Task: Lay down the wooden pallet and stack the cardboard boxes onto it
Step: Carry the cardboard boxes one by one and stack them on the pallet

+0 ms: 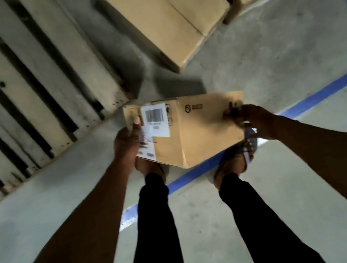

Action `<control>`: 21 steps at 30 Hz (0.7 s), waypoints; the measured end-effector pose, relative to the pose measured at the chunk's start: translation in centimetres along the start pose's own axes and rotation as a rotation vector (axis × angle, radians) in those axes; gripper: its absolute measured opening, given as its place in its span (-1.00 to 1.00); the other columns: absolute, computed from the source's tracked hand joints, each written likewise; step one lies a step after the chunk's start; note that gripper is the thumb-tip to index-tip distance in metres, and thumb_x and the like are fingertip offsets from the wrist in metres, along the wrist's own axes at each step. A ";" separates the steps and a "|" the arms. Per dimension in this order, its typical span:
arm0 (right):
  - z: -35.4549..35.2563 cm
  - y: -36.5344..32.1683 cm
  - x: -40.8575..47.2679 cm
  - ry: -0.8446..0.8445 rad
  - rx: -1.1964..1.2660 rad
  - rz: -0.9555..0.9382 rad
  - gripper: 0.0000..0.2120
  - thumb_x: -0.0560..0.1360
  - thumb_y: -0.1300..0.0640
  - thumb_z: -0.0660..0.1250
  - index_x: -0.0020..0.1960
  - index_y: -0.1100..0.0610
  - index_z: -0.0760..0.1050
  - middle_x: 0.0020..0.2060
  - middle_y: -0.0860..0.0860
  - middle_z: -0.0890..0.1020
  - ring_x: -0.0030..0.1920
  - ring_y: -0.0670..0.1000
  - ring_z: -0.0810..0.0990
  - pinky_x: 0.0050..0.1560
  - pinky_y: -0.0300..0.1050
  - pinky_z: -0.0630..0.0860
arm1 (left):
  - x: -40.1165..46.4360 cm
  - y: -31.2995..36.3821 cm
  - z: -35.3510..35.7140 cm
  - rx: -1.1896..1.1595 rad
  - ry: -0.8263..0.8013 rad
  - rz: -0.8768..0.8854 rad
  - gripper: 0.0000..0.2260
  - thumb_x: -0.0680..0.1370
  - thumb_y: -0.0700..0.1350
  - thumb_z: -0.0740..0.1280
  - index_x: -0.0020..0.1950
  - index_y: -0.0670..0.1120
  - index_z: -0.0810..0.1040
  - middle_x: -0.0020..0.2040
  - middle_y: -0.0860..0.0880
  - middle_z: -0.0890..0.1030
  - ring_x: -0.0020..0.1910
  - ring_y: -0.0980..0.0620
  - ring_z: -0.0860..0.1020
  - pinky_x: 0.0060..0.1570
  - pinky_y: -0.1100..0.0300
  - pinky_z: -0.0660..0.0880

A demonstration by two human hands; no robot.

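My left hand [128,139] grips the left end of a small cardboard box [193,130], thumb over its labelled top; my right hand [252,121] grips the right end. Box: carried above my feet, long axis left to right. Wooden pallet [21,88]: flat on the floor, far left, bare. Two larger boxes [167,16]: far right, on the floor, closed.
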State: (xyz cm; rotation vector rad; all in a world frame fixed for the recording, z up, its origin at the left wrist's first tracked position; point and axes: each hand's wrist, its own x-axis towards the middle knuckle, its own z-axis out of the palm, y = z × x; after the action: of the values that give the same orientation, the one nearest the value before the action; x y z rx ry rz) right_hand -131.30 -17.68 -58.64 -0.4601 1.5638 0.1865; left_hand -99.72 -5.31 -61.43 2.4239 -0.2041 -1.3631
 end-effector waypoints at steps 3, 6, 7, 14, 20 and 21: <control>0.1 -1.6 -1.8 0.031 -0.062 0.013 -0.30 0.01 -0.23 0.59 0.06 0.07 0.62 0.02 0.07 0.64 0.16 0.19 0.58 -0.04 0.00 0.48 | -1.5 0.2 -2.0 -0.109 -0.064 -0.086 -0.53 0.59 0.31 0.34 0.26 -0.03 0.65 -0.06 -0.07 0.71 -0.40 0.07 0.61 -0.57 0.32 0.44; 1.1 -4.3 -6.7 0.088 -0.090 0.018 -0.22 -0.05 -0.35 0.50 0.09 0.01 0.63 0.08 0.02 0.66 0.12 0.12 0.57 -0.01 0.07 0.49 | -5.1 1.3 -5.2 -0.252 -0.056 -0.086 -0.66 0.63 0.15 0.39 0.21 -0.09 0.66 -0.10 -0.10 0.70 -0.40 0.10 0.61 -0.53 0.31 0.49; 1.5 -4.9 -8.7 0.089 -0.097 0.020 -0.21 -0.08 -0.38 0.47 0.07 -0.01 0.63 0.08 0.02 0.66 0.09 0.09 0.57 0.03 0.09 0.46 | -6.2 1.5 -6.3 -0.256 -0.043 -0.081 -0.73 0.64 0.10 0.40 0.09 -0.11 0.66 -0.17 -0.10 0.69 -0.43 0.14 0.62 -0.50 0.32 0.51; 7.9 -12.2 -19.5 0.064 -0.187 -0.100 0.05 -0.26 -0.61 0.50 0.18 -0.22 0.54 0.20 0.00 0.63 0.25 0.14 0.54 0.21 0.36 0.39 | -10.3 3.5 -18.8 -0.303 -0.022 -0.016 -0.64 0.58 0.27 0.39 0.10 0.01 0.68 -0.08 -0.05 0.76 -0.24 0.09 0.72 -0.23 0.15 0.66; 20.3 -19.0 -23.4 -0.033 -0.123 -0.281 -0.23 0.13 -0.53 0.51 0.26 -0.26 0.52 0.34 0.00 0.51 0.47 0.18 0.34 0.14 0.50 0.48 | -10.7 4.3 -32.3 -0.553 0.055 0.024 -0.67 0.38 0.31 0.51 -0.03 0.13 0.67 -0.14 0.16 0.75 -0.07 0.05 0.71 -0.13 0.06 0.61; 22.9 -20.1 -23.2 -0.040 -0.107 -0.304 -0.50 0.33 -0.44 0.45 0.17 -0.24 0.56 0.27 0.01 0.55 0.45 0.19 0.37 0.18 0.51 0.46 | -10.6 4.6 -34.5 -0.571 0.047 0.047 -0.71 0.37 0.30 0.53 -0.11 0.12 0.68 -0.19 0.19 0.74 -0.12 0.09 0.70 -0.09 0.03 0.60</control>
State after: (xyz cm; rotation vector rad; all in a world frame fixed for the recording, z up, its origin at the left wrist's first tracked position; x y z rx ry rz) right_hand -102.57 -22.77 -33.78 -0.7659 1.4296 0.0451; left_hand -75.77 1.56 -34.87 1.9543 0.1263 -1.1466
